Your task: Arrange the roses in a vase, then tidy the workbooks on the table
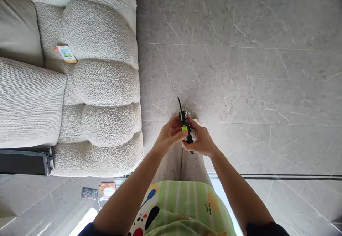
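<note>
We have both hands together in front of our body, closed around a slim black tool point(186, 124), perhaps a pair of scissors, though our fingers hide too much of it to be sure. Its long axis runs forward and a little to our left: the thin black tip point(179, 102) sticks out beyond our left hand point(169, 133), pointing away from us over the floor, while the short lower end point(192, 152) pokes out beside our right hand point(203, 140), toward our lap. Our left hand is the nearer to the tip, its fingers point(175, 131) curled across the tool and just touching a lime-green tab point(185, 128). Our right hand wraps the other side, with a white piece point(193, 135) showing between it and the tool. Just beyond the hands sits a round silvery rim point(185, 113), and we cannot tell what it belongs to. Below the hands are our beige ribbed trousers point(181, 161) and a green striped top point(181, 207) with a cartoon print. To our left stands a cream bouclé sofa point(104, 129) with a small card point(66, 53) lying on it, and grey marble floor tiles point(240, 79) spread ahead of us.
</note>
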`<state>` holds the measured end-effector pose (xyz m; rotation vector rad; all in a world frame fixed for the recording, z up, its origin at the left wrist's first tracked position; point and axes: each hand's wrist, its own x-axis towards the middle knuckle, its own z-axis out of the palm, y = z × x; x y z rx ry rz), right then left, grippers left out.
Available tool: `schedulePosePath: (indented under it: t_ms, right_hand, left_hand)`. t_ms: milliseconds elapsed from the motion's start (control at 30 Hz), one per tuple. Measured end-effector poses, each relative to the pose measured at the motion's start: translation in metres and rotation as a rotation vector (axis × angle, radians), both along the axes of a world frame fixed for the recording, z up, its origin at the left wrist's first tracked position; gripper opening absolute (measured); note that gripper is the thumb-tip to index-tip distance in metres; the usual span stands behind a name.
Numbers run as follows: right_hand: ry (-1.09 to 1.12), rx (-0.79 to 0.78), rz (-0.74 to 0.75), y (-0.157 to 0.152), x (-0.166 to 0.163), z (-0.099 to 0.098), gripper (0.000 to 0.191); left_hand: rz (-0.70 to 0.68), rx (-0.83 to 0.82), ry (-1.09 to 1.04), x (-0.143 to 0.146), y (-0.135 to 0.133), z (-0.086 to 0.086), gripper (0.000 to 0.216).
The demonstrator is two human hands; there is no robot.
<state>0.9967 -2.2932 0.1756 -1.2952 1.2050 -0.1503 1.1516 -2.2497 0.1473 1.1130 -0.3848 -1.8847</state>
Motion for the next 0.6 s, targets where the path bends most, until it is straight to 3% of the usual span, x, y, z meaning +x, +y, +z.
schedulePosePath:
  t_ms: [433,600]
  right_hand:
    - [0.076,-0.002,0.037,0.008,0.001,-0.007,0.055]
    - [0.120,-0.027,0.062,0.015,0.005,-0.014,0.062]
  left_hand:
    - [0.074,0.019,0.047,-0.003,0.002,-0.011,0.045]
    - [0.084,0.155,0.152,-0.012,0.003,-0.018,0.050]
